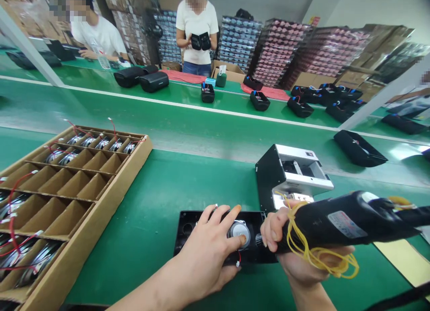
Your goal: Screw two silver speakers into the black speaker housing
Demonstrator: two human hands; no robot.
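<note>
A black open housing point(183, 235) lies on the green table in front of me. A round speaker point(240, 232) with a silver back sits inside it, a short red wire with a white plug beside it. My left hand point(215, 239) reaches over the housing and holds the speaker, its thumb on the speaker's back and its fingers toward the far rim. Wrapped round a black electric screwdriver point(331, 223), my right hand point(278, 232) is at the housing's right end. Yellow cord point(298, 232) is looped about the tool. The screwdriver's tip is hard to make out.
A divided cardboard box point(110, 185) with several speakers stands at left. Behind the housing is a screw feeder point(292, 172). A black housing point(359, 147) lies on the conveyor point(188, 127). Across it, one person point(197, 33) holds black parts; another person point(101, 38) sits left.
</note>
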